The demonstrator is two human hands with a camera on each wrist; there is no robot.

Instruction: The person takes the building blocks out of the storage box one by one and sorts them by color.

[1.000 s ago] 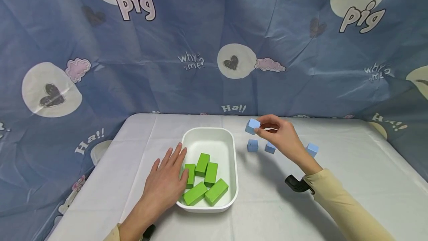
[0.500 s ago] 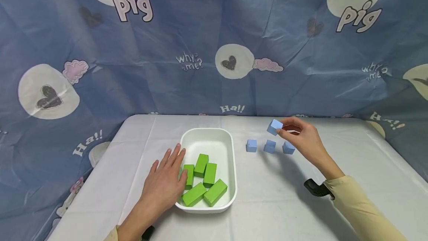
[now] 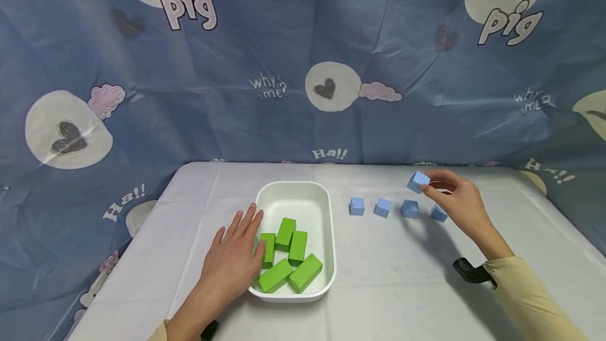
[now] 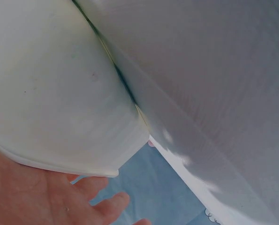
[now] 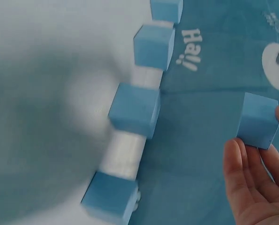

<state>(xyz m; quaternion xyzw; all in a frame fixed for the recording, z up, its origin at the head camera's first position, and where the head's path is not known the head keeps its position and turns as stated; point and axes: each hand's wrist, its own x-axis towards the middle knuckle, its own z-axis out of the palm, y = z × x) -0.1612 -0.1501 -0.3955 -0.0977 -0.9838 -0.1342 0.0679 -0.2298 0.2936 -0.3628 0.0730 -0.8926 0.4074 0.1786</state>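
My right hand (image 3: 459,204) pinches a blue cube (image 3: 418,182) between thumb and fingertips, held up over the table. In the right wrist view that cube (image 5: 258,121) sits at the tips of the fingers. Below it a row of several blue cubes (image 3: 410,209) lies on the table; the rightmost cube (image 3: 438,213) is partly behind the hand. My left hand (image 3: 234,257) rests with extended fingers on the left rim of a white tub (image 3: 298,201). Several green blocks (image 3: 305,272) lie inside the tub. The left wrist view shows the tub's outer wall (image 4: 59,103) against the palm.
A white cloth (image 3: 379,288) covers the table. Behind its far edge hangs a blue printed curtain (image 3: 265,130). The tub stands left of the cube row, with a strip of cloth between them.
My right hand has moved to the right along the row with the blue cube still pinched, uncovering the cubes it passed in front of. The left hand and tub stay put.
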